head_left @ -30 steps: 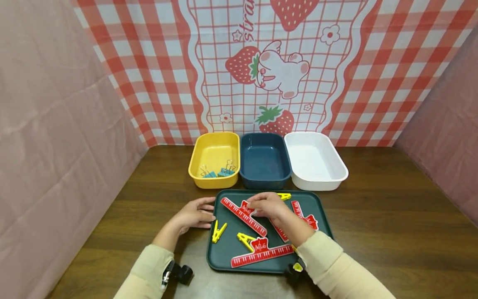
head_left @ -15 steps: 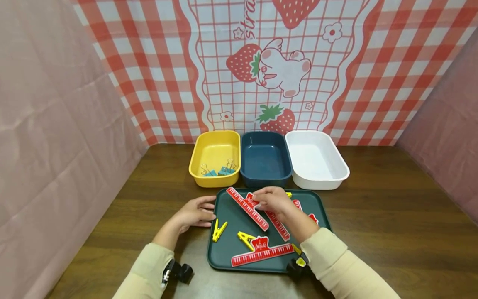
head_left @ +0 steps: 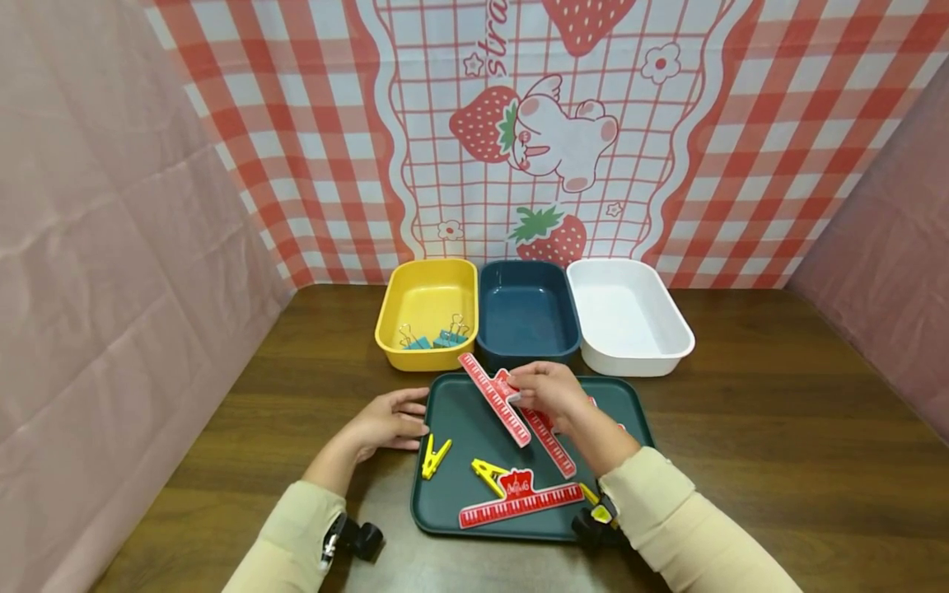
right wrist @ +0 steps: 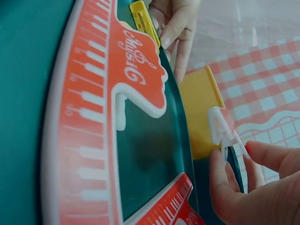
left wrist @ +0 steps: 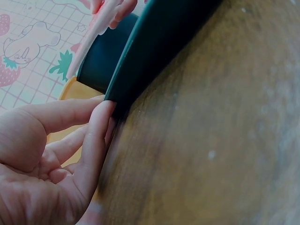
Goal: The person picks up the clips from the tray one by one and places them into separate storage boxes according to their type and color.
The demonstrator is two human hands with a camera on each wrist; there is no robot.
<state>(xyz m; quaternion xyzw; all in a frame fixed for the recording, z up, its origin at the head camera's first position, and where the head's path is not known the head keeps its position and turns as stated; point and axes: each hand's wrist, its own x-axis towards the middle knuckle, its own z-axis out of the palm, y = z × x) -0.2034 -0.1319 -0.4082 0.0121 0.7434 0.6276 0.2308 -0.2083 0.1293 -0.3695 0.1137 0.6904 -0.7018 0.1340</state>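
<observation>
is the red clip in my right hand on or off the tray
Off: your right hand holds the red clip raised, its far end showing beyond the tray.

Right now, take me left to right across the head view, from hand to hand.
Left hand → yellow plastic V-shaped clip → red-and-white piano-print clip, held up → right hand.

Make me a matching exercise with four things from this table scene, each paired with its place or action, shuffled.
Things:
1. left hand
2. white bin
3. right hand
4. teal clips

Places or actions:
A. pinching a red clip
B. touching the edge of the tray
C. inside the yellow bin
D. just right of the blue bin

Pairs: 1-B, 2-D, 3-A, 4-C
</observation>
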